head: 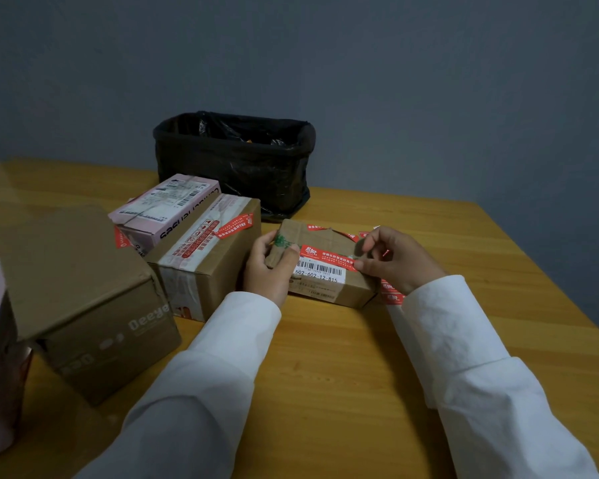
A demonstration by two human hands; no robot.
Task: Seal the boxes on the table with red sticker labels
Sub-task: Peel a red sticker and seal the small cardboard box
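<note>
Your bench point(325, 357): five boxes, one lined bin point(234, 160). Left hand point(268, 267) grips small box point(329, 271); right hand point(391, 259) fingers pinch red sticker point(327, 255).

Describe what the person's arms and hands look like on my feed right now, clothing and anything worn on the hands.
Both arms wear long white sleeves of a plain, slightly creased fabric, ending in loose cuffs at the wrists. The left hand and right hand are bare: no gloves, rings or watch visible. No markings show on the sleeves.
</note>
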